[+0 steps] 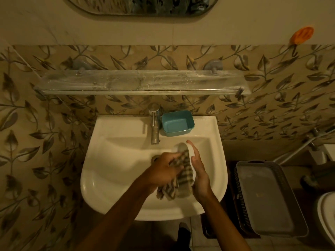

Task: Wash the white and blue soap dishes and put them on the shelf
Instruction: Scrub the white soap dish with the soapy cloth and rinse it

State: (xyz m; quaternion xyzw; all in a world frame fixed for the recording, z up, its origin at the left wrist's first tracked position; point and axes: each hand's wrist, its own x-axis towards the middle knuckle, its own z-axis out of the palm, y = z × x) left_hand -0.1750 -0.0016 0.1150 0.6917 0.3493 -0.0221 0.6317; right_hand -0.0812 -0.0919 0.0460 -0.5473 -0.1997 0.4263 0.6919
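Note:
Over the white sink (112,171), my right hand (200,173) holds the white soap dish (190,153) tilted on its side. My left hand (165,168) presses a checked cloth (179,180) into the dish, and the cloth hangs down below both hands. The blue soap dish (178,123) stands upright and empty on the sink's back ledge, just right of the tap (154,122). Above it, the glass shelf (139,82) on the wall carries nothing.
A grey lidded basket (262,196) stands on the floor to the right of the sink, with a toilet edge (326,218) beyond it. An orange holder (301,35) sticks to the wall at upper right. A mirror (141,5) hangs above.

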